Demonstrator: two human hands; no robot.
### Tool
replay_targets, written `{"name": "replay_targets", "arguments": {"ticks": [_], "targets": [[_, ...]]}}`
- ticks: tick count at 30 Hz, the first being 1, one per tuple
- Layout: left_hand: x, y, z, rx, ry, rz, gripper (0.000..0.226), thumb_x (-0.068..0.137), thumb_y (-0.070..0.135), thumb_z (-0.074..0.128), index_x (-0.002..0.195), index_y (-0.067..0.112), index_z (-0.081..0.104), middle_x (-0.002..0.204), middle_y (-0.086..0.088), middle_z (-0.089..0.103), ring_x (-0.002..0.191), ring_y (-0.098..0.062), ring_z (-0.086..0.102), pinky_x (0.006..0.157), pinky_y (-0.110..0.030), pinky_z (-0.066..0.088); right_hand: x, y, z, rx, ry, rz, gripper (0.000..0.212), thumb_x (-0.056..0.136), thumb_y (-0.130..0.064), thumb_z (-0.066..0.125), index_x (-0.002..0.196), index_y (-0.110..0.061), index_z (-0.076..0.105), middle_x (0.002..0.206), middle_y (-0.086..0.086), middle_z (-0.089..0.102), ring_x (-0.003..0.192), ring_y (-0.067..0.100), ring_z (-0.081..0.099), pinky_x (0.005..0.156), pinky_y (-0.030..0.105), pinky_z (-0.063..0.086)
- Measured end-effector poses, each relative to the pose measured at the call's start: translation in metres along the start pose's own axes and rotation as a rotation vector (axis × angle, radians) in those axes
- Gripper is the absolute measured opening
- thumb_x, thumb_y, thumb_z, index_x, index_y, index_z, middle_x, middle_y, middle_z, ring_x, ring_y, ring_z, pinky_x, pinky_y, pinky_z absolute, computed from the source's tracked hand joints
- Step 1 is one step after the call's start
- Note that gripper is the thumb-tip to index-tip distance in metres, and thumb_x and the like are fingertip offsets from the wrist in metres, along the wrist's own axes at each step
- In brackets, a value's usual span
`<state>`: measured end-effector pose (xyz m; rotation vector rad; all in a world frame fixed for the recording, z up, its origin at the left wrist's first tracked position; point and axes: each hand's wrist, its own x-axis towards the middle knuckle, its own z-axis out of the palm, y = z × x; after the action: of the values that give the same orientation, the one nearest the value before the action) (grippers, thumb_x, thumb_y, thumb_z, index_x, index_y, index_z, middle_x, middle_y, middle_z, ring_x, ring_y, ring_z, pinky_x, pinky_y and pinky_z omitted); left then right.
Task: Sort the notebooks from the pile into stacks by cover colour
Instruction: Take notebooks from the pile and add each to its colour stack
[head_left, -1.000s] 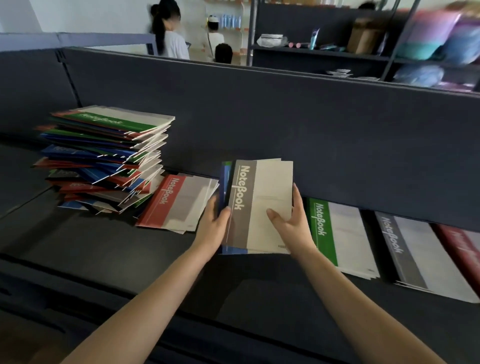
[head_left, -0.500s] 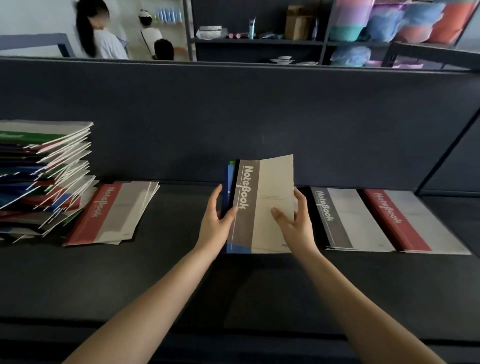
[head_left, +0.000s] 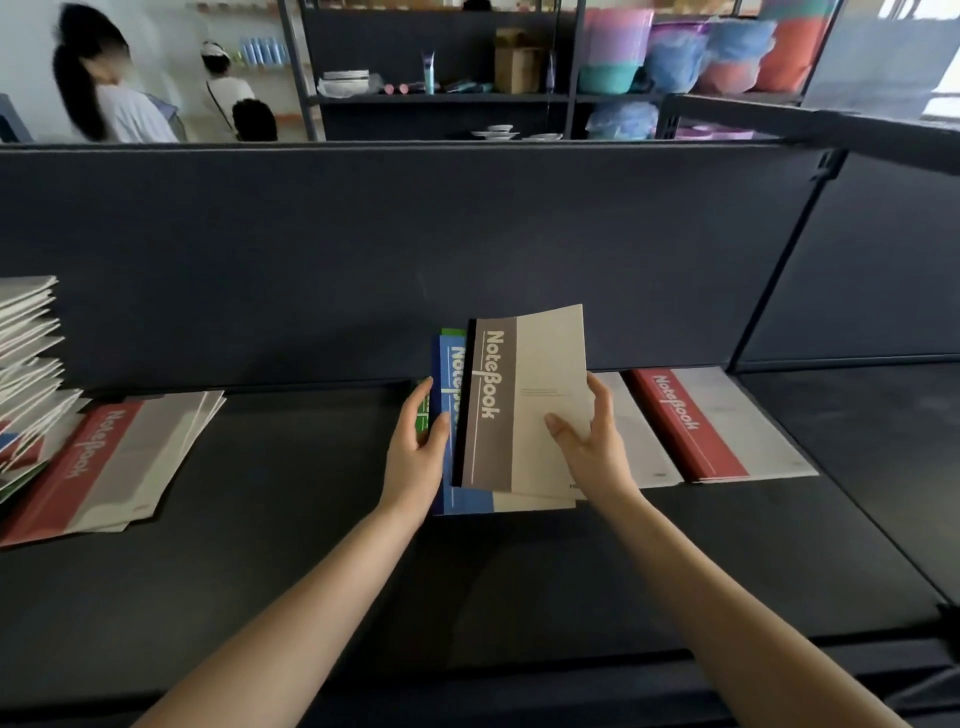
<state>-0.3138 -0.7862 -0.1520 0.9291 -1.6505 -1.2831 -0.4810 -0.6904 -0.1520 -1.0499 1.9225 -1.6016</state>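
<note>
The right hand (head_left: 587, 447) pinches the grey notebook (head_left: 524, 405), long side pointing away. The left hand (head_left: 415, 457) grips the blue notebook (head_left: 448, 395) underneath. A half-hidden stack (head_left: 644, 447) lies just right of it, nearest the right hand.

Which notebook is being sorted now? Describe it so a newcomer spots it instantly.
Below the middle of the dark partition, two hands hold a few notebooks. The front notebook, in the grip of the right hand, is it: a grey-brown band, while the left hand holds the blue and green notebooks behind it.
</note>
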Motion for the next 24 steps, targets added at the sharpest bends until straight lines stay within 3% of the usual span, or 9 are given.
{"name": "replay_targets", "arguments": {"ticks": [4,7,11,13,15,19,24], "targets": [[0.005,-0.004,0.005,0.017,0.049,-0.005,0.045,0.098,0.028,0.049,0.141,0.032,0.036,0.14,0.002,0.045,0.122,-0.014,0.049,0.092,-0.033,0.047,0.01,0.006,-0.029,-0.045,0.076,0.017,0.061,0.095,-0.02,0.056,0.144,-0.027,0.02,0.115,-0.011,0.047,0.089,0.002,0.052,0.062,0.014,0.042],[0.005,-0.007,0.003,0.061,0.124,0.002,0.045,0.098,0.03,0.05,0.141,0.033,0.036,0.139,0.0,0.047,0.119,-0.016,0.052,0.091,-0.038,0.049,0.019,0.013,-0.056,-0.135,0.141,0.007,0.06,0.093,-0.021,0.06,0.143,-0.023,0.027,0.127,0.0,0.048,0.102,0.013,0.051,0.066,0.02,0.044],[0.001,-0.011,0.0,0.098,0.234,0.006,0.047,0.098,0.028,0.05,0.143,0.027,0.035,0.14,-0.002,0.047,0.12,-0.015,0.05,0.089,-0.034,0.047,0.028,0.017,-0.084,-0.308,0.106,0.017,0.06,0.093,-0.02,0.06,0.144,-0.021,0.03,0.135,0.003,0.048,0.116,0.027,0.052,0.072,0.035,0.052],[-0.006,-0.014,-0.001,0.099,0.279,0.001,0.047,0.099,0.028,0.049,0.143,0.026,0.035,0.14,-0.002,0.047,0.116,-0.012,0.049,0.083,-0.026,0.045,0.033,0.019,-0.088,-0.407,0.073,0.021,0.064,0.092,-0.021,0.062,0.146,-0.02,0.029,0.14,0.004,0.047,0.119,0.029,0.052,0.083,0.042,0.053],[-0.011,-0.016,-0.003,0.1,0.31,-0.002,0.047,0.099,0.027,0.049,0.143,0.024,0.036,0.14,-0.003,0.047,0.114,-0.01,0.049,0.079,-0.023,0.043,0.037,0.021,-0.084,-0.446,0.056,0.017,0.066,0.091,-0.02,0.064,0.147,-0.018,0.03,0.14,0.006,0.049,0.12,0.03,0.052,0.09,0.04,0.048],[-0.018,-0.02,-0.006,0.102,0.304,-0.014,0.047,0.098,0.028,0.05,0.143,0.025,0.037,0.139,-0.002,0.048,0.116,-0.012,0.051,0.082,-0.026,0.045,0.044,0.031,-0.07,-0.639,-0.009,0.023,0.069,0.092,-0.021,0.063,0.149,-0.021,0.025,0.132,0.008,0.053,0.114,0.03,0.054,0.083,0.034,0.049],[-0.026,-0.024,-0.003,0.091,0.278,-0.006,0.045,0.097,0.027,0.052,0.14,0.025,0.039,0.135,0.001,0.05,0.114,-0.012,0.054,0.084,-0.029,0.049,0.045,0.031,-0.065,-0.956,-0.042,-0.01,0.057,0.094,-0.021,0.059,0.145,-0.022,0.034,0.151,0.01,0.031,0.135,0.035,0.031,0.107,0.045,0.035]]}}
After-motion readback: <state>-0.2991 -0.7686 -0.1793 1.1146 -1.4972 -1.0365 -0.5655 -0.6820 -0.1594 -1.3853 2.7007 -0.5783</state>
